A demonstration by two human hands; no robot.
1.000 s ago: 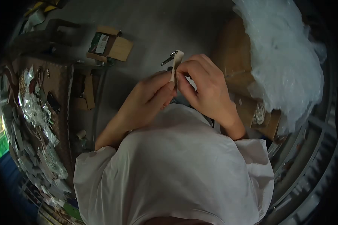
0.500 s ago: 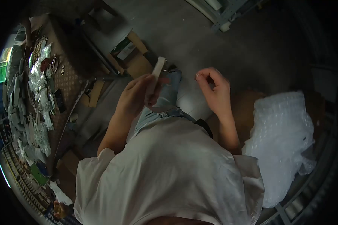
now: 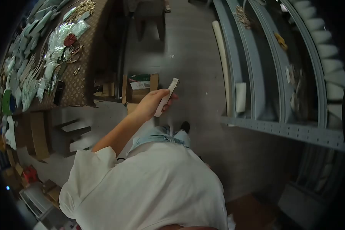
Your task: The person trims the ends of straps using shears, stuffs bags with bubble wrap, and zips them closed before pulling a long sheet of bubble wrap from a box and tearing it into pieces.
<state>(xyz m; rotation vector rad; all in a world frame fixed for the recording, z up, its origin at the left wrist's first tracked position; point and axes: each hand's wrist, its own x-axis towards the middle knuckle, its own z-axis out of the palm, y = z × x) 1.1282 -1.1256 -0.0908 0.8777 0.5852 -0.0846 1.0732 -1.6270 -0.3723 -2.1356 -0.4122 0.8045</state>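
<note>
My left hand (image 3: 153, 103) is closed around a long, narrow white object (image 3: 167, 98), held in front of my waist and tilted up to the right. A small metallic part shows near its upper end. The fingers wrap round its middle, and its lower end sticks out below them. My right hand is out of view. Beyond the held object, an open cardboard box (image 3: 154, 82) stands on the floor with a green and white item inside.
On the left, a patterned table (image 3: 74, 90) bears plastic bags and a red item (image 3: 70, 39). Grey metal shelving (image 3: 287, 129) runs along the right. A dark stool (image 3: 149, 11) stands ahead. More cardboard (image 3: 39, 134) is at lower left.
The view has turned, bringing the shelving in at right. My right hand and the white bubble-like wrap beside it have left view. My left hand still grips the white object.
</note>
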